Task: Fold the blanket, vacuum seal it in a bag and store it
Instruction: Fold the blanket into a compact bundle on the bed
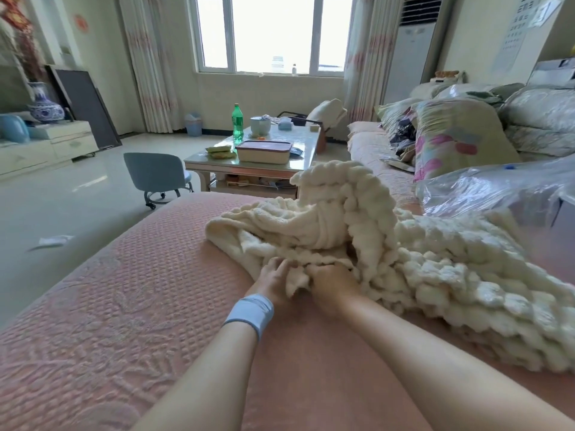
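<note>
Folding is barely begun: the cream fleece blanket (pixel 420 269), heaped on the pink cover (pixel 124 306), is gripped at its near edge by left hand (pixel 273 283) and right hand (pixel 333 286), probably so a corner can be found.

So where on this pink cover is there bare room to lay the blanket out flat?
The widest bare patch of pink cover is left of the blanket, out to the floor-side edge. Another lies nearest the person. The right is crowded: heaped blanket, with plastic bags and a bedding pile beyond.
</note>
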Motion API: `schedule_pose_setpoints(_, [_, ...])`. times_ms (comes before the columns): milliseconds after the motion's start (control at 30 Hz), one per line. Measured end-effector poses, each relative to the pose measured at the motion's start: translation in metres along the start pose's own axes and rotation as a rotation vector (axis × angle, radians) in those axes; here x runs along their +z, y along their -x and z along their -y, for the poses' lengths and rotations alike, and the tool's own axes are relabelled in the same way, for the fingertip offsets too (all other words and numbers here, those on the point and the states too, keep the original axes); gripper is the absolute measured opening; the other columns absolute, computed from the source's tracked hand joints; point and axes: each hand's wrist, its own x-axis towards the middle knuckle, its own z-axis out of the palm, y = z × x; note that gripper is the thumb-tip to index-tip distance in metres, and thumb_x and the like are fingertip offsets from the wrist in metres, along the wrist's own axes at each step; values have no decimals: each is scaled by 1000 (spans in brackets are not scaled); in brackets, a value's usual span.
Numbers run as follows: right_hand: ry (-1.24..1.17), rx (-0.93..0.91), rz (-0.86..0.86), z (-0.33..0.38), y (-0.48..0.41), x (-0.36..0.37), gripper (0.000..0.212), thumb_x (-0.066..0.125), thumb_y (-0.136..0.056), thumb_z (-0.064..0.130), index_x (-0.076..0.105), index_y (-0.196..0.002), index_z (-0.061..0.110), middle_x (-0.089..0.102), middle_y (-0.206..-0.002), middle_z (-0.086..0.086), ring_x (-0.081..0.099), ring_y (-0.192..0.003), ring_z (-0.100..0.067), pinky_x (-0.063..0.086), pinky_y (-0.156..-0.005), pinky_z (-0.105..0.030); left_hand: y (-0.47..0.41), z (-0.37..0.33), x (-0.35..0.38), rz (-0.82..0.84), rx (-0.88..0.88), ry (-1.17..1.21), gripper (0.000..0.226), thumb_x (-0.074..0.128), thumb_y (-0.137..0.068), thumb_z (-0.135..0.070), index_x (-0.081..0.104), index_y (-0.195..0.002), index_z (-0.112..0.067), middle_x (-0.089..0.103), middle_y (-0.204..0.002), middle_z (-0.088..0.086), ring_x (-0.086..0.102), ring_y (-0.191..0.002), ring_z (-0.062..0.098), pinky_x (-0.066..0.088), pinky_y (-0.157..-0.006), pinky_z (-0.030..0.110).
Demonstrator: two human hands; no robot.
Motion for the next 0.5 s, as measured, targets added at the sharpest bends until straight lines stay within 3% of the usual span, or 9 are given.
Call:
schedule_pose_setpoints(67, [-260,60,-122,1,0,-14,17,50,-95,21,62,-104,15,68,-111,-10,60,-105,-30,43,-84,-37,1,-4,1,-184,-6,-145,67,64,-83,-39,29,-141,-37,21,-147,-3,20,-140,22,26,-114,35])
schedule_pose_setpoints(133, [-430,4,-206,5,11,-26,11,48,-97,21,55,-88,18,67,-96,-6,59,-92,-27,44,-77,-39,8,-14,-15,-422,-42,0,52,64,-84,-30,47,-133,-29,42,-135,5,42,-125,25,37,-102,34])
schedule_pose_setpoints(200, [-395,-95,-249,6,23,-30,19,47,-98,20,47,-78,19,59,-79,3,55,-75,-21,42,-69,-38,15,-20,-45,-520,-17,118,30,60,-84,-11,67,-113,-16,63,-113,10,57,-103,23,38,-88,22])
schedule_pose_setpoints(267, [-316,-167,-216,10,32,-36,29,49,-97,17,40,-71,25,48,-69,11,49,-68,-17,35,-67,-34,26,-16,-81,-495,46,-37,22,58,-84,-7,73,-99,-15,69,-106,5,60,-98,20,33,-83,14])
schedule_pose_setpoints(367, [-223,-177,-1,26,45,-52,28,50,-96,26,46,-69,32,55,-77,13,56,-81,-19,36,-74,-30,49,-9,-116,-187,59,-454,26,61,-87,-18,69,-107,-31,62,-119,-6,59,-107,18,40,-89,18])
schedule_pose_setpoints(433, [-75,-158,233,41,56,-58,15,51,-93,30,63,-83,30,67,-90,9,62,-91,-19,44,-75,-28,72,-6,-111,196,-52,-473,41,62,-87,-12,62,-125,-27,59,-129,-2,58,-115,21,45,-94,26])
schedule_pose_setpoints(500, [-48,-99,433,53,68,-57,21,52,-84,28,72,-91,26,72,-90,9,68,-86,-19,51,-66,-25,98,2,-97,538,-167,-371,52,63,-84,-6,61,-130,-28,61,-127,-3,60,-115,20,48,-98,30])
